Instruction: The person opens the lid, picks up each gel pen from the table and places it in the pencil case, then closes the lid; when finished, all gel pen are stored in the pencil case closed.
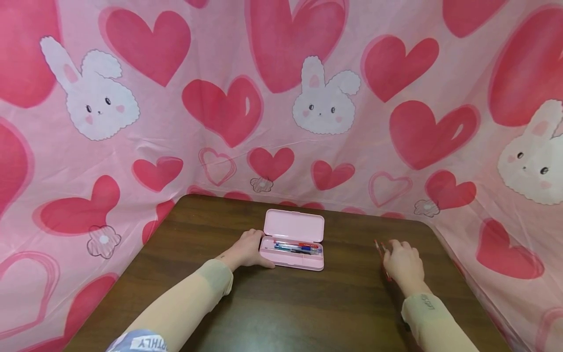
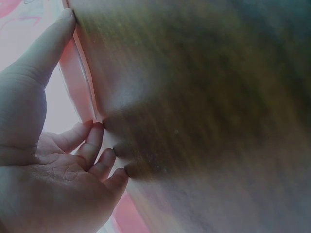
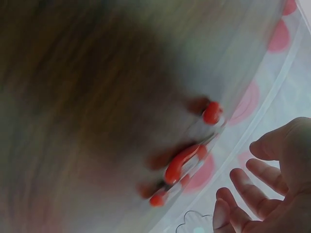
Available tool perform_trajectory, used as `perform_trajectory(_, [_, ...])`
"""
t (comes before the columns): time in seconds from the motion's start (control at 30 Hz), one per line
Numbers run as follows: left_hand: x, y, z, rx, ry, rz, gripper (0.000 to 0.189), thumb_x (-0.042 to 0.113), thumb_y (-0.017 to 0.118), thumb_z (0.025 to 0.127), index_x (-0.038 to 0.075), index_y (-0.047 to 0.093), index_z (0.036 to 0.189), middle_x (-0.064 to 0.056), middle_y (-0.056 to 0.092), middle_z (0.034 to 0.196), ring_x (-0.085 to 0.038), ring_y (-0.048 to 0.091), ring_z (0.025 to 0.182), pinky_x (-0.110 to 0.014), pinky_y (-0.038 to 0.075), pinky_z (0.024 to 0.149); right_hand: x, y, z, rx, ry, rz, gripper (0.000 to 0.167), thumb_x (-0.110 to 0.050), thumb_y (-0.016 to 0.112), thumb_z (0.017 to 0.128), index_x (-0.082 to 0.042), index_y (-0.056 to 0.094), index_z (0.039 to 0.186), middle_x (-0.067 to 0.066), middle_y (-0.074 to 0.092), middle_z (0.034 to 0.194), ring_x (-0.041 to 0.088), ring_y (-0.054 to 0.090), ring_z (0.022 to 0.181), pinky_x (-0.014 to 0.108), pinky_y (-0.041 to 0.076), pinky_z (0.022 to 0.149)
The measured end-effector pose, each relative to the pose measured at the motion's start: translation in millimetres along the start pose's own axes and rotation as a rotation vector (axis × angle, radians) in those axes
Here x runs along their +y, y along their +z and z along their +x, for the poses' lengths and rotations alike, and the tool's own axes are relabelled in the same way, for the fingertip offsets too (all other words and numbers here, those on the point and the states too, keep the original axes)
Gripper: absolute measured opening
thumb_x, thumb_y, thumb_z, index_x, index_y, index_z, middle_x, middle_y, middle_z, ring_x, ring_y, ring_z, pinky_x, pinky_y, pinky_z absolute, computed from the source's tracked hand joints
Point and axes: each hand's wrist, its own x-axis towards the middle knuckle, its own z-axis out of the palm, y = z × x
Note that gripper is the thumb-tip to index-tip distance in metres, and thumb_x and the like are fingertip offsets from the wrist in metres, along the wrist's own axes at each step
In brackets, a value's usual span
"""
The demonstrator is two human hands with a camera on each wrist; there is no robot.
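An open pink pencil case (image 1: 291, 254) lies on the table, lid tipped back. In it are several pens (image 1: 293, 247) with red, blue, green and dark parts. My left hand (image 1: 246, 248) holds the case's left end, thumb at the near corner and fingers toward the hinge side. In the left wrist view the case's edge (image 2: 80, 77) runs between thumb and fingertips, which reach the tabletop. Off to the right, my right hand (image 1: 403, 264) hovers beside clear pens with red parts (image 1: 381, 253). Its fingers are loosely spread, apart from the red pens (image 3: 183, 162) in the right wrist view.
The dark brown wooden table (image 1: 281, 313) has rounded far corners. A pink cloth (image 1: 281, 122) with hearts and white rabbits hangs close behind the table and along both sides.
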Motion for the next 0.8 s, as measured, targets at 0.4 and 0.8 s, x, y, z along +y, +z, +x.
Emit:
perform_trajectory(0.4, [-0.3,0.2,0.6,0.0,-0.008,-0.005,0.102,0.057,0.102,0.07,0.002,0.058,0.145,-0.014,0.063,0.136,-0.031,0.054,0.13,-0.051,0.05,0.119,23,-5,0.5,-0.09,0.099,-0.002,0.051,-0.024,0.051,0.106,0.005,0.054,0.148,0.042,0.053,0.14,0.067,0.052,0.123,0.078,0.046,0.098])
perform_trajectory(0.8, [0.4,-0.2,-0.4,-0.002,-0.016,-0.014,0.102,0.056,0.102,0.07,0.002,0.058,0.144,-0.014,0.062,0.136,-0.031,0.054,0.13,-0.052,0.05,0.119,29,-5,-1.9,-0.143,0.162,0.009,0.057,-0.025,0.052,0.104,0.007,0.05,0.152,0.044,0.049,0.143,0.068,0.051,0.125,0.078,0.047,0.1])
